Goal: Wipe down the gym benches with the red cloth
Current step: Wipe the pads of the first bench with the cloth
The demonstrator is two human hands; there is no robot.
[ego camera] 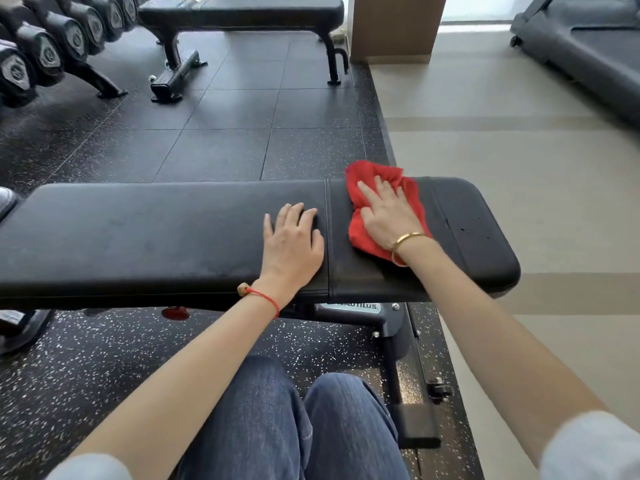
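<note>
A black padded gym bench (138, 237) runs left to right just in front of my knees. The red cloth (408, 202) lies crumpled on its shorter right pad. My right hand (386, 213) presses flat on the cloth with straight, spread fingers. My left hand (294, 240) rests flat on the long pad just left of the seam, fingers spread, holding nothing. A second black bench (242, 10) stands at the far side of the mat.
A rack of black dumbbells (45, 50) lines the far left. Speckled black rubber mat (225, 133) lies between the two benches. Pale floor (502, 150) opens to the right, with a treadmill (588, 46) at the far right and a wooden column (394, 26) behind.
</note>
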